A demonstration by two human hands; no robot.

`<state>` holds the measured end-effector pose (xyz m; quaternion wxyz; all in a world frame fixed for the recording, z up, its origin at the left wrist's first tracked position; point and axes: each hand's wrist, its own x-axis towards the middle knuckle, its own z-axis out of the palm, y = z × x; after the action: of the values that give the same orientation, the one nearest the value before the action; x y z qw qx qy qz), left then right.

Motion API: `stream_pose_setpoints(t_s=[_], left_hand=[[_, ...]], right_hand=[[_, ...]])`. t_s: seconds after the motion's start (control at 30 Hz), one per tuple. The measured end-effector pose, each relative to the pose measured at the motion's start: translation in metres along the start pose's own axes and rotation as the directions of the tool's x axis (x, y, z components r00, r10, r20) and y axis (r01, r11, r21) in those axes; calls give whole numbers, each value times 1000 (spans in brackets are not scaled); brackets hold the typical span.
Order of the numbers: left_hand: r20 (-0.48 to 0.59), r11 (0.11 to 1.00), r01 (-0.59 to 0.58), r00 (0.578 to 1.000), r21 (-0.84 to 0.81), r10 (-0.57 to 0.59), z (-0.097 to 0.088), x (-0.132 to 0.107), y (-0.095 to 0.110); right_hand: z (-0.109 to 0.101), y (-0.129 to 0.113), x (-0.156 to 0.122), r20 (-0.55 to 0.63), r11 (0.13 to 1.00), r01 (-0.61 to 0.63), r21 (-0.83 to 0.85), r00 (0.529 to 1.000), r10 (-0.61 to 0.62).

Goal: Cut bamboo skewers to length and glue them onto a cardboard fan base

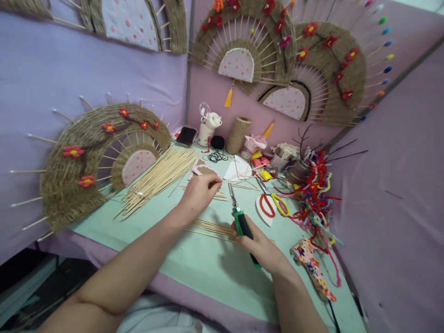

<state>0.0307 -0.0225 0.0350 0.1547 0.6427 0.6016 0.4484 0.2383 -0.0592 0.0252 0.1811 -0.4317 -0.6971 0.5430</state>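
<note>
My right hand is closed round the green and black handles of a pair of snips, whose metal blades point away from me over the pale green table. My left hand is pinched shut on thin wooden sticks that lie across the table just left of the blades. More thin sticks lie on the table between my two arms.
A big heap of sticks lies beside a woven twine fan at the left. Red and yellow scissors, a tangle of pipe cleaners, a patterned glue gun, a twine spool and a phone crowd the right and back.
</note>
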Motion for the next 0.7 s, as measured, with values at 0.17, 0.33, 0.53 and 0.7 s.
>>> stream_pose_setpoints(t_s=[0.17,0.33,0.53,0.7], left_hand=[[80,999,-40,996,-18,41,7,-5,3],[144,998,-56,988,27,51,10,-7,7],[180,994,-57,983,95,39,8,-9,12],[191,987,-94,979,129,68,9,-10,13]], right_hand=[[0,-4,0,-8,1000,-19,17,1000,19],[1,-3,-1,-17,999,-34,18,999,34],[1,-1,0,-23,999,-42,31,999,42],[2,0,0,-27,999,-39,36,999,40]])
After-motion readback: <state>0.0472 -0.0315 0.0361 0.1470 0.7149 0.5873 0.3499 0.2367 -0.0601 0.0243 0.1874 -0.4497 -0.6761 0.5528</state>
